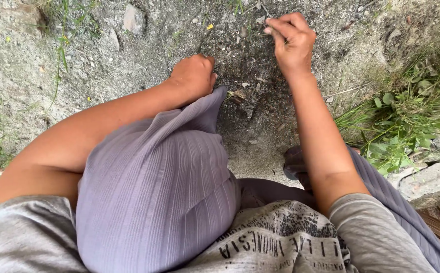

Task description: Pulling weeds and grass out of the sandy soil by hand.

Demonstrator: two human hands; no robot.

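The person crouches over bare ground (129, 60), and both hands reach down to it past the knees. The left hand (193, 76) is curled into a loose fist, knuckles up, resting on or just above the dirt at the edge of a dark, damp-looking patch (240, 60). Whether anything lies inside that fist cannot be told. Just below this hand rises the left knee, draped in ribbed purple cloth (159, 187), and the cloth's fold touches the hand's heel.

The right hand (292, 43) is further out, over the far side of the same dark patch. Its fingers (280, 25) are pinched together at the tips, closed on something small and thin; it looks like a bit of stem or a twig, but it is too small to name for certain. Small pebbles (245, 84) and dry straw bits (236, 94) lie scattered between the two hands.

A larger stone (134, 19) sits well away beyond the left hand. Green weeds (402, 121) grow to the outside of the right forearm, and a flat rock (427, 179) lies near the right elbow. Thin grass blades (60, 50) stand far out to the left of the left hand.
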